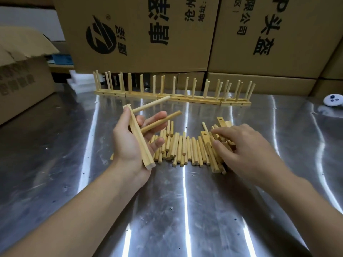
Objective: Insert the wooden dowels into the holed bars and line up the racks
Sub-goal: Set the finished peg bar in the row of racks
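Left hand point(130, 145): I see it gripping a holed bar point(142, 145) with two dowels point(152, 103) in.
Right hand point(246, 151): fingers on the dowel pile point(183, 149); grasp unclear.
Room: table point(185, 210) runs wide toward me; racks point(172, 97) line its far edge.

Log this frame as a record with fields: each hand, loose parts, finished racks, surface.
left hand: grips a bar with two dowels seated in it
right hand: on the pile of bars and dowels; grip unclear
loose dowels: side by side between the hands
racks: in a row, end to end, at the far side before boxes
table: shiny metal
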The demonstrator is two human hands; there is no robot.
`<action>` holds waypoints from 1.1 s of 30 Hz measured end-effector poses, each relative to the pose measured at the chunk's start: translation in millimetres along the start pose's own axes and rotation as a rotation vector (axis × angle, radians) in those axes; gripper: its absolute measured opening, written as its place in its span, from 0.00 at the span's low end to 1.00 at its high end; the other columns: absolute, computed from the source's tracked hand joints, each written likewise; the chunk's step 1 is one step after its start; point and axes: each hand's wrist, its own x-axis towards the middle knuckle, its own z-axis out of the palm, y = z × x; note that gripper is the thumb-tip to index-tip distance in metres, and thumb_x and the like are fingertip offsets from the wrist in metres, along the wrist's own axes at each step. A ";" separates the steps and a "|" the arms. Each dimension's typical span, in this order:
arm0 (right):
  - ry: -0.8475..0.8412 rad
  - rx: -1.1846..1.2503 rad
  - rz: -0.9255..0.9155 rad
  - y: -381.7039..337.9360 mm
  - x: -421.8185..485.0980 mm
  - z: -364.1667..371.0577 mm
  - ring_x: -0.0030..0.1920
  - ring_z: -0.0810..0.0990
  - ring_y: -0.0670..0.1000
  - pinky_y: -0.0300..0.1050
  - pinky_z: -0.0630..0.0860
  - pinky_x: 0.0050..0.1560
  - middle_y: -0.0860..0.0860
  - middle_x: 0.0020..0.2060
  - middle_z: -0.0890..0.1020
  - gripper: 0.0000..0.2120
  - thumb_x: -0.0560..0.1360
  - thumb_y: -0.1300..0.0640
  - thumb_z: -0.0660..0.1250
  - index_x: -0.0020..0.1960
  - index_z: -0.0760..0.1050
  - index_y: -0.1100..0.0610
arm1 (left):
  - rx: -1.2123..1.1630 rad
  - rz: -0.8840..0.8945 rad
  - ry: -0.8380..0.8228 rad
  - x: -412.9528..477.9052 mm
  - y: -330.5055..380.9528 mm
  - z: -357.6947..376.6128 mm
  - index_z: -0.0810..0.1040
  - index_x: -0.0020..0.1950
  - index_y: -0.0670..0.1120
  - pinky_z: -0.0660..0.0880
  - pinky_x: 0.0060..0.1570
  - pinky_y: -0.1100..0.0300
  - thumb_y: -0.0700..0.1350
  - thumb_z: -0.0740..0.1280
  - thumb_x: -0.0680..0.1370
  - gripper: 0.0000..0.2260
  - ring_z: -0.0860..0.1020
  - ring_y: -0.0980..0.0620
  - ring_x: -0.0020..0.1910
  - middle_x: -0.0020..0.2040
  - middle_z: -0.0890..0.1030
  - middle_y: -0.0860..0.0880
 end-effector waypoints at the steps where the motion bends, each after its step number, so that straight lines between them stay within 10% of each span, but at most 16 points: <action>1: 0.002 -0.010 0.009 4.3 1.4 -0.6 0.62 0.74 0.47 0.48 0.72 0.59 0.41 0.57 0.82 0.20 0.82 0.41 0.60 0.71 0.79 0.43 | 0.002 -0.001 0.002 0.1 -0.2 0.1 0.70 0.38 0.50 0.78 0.29 0.61 0.62 0.56 0.87 0.23 0.88 0.46 0.49 0.54 0.88 0.41; 23: -0.051 0.028 0.061 16.8 7.0 -11.5 0.55 0.69 0.41 0.38 0.69 0.48 0.37 0.49 0.74 0.13 0.80 0.48 0.64 0.62 0.82 0.38 | 0.047 -0.036 0.010 1.2 -3.0 -1.4 0.70 0.39 0.51 0.77 0.30 0.62 0.63 0.56 0.86 0.22 0.88 0.47 0.50 0.55 0.89 0.43; 33: -0.482 -0.049 -0.054 0.4 0.0 -27.2 0.78 0.47 0.37 0.53 0.50 0.79 0.33 0.78 0.56 0.41 0.66 0.34 0.68 0.79 0.66 0.35 | 0.051 -0.038 0.006 0.9 -2.7 -1.0 0.70 0.38 0.51 0.76 0.30 0.62 0.63 0.56 0.86 0.23 0.88 0.48 0.49 0.54 0.89 0.43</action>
